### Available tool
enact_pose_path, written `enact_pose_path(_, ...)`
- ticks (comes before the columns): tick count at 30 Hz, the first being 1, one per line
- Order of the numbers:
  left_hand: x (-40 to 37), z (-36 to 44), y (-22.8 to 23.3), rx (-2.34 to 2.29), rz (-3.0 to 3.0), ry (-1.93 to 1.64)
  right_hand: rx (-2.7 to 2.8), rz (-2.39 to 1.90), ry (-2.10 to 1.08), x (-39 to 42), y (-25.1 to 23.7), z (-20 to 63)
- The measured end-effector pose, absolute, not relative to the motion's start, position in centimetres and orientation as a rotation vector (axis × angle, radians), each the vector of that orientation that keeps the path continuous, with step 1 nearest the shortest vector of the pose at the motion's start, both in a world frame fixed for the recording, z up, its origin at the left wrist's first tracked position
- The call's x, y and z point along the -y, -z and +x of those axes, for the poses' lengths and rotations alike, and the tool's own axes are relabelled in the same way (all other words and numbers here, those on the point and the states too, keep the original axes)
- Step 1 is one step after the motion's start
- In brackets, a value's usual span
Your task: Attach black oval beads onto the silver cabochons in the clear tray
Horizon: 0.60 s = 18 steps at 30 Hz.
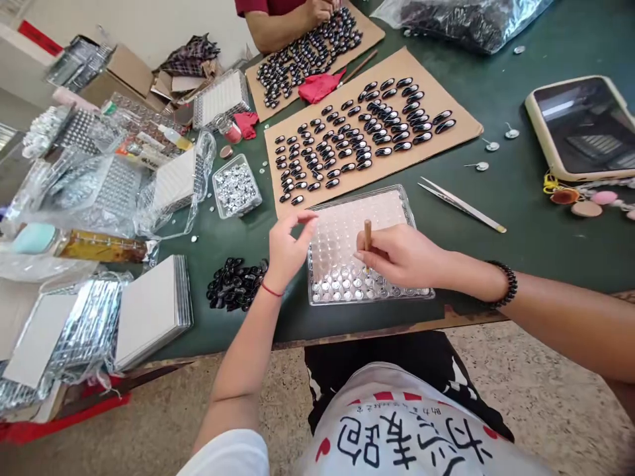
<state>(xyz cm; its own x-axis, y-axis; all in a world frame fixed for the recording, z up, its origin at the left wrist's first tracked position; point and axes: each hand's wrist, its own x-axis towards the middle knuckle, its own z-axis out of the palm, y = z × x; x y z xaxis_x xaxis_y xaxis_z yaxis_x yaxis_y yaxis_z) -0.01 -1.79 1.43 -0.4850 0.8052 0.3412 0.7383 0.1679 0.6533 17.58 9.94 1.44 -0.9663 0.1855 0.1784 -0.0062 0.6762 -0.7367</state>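
Note:
My right hand [403, 255] grips a short wooden stick [368, 234] upright, its lower end down on a clear plastic grid tray [347, 218] that holds small round silver pieces in its near rows. My left hand [286, 246] hovers at the tray's left edge with thumb and fingers pinched together; whether a small piece sits between them I cannot tell. A pile of black oval pieces [233, 284] lies just left of that hand on the green table [501, 218].
A cardboard sheet [446, 99] carries rows of black ovals; another person's hands [317, 10] work at a second sheet behind. Tweezers [461, 206], a phone [583, 125], a tub of silver pieces [236, 186] and stacked trays [149, 311] at left surround the work.

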Motion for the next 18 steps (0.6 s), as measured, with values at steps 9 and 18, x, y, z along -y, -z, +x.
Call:
enact_pose_path(9,2.9,3.4,-0.8,-1.999,1.847,-1.049,2.630,-0.063,-0.979,-9.8,-1.2,17.8)
enact_pose_path(18,3.5,3.9,-0.3,-2.182,1.876,-0.849,2.508,-0.007,-0.779,-9.6,-0.3,18.1)
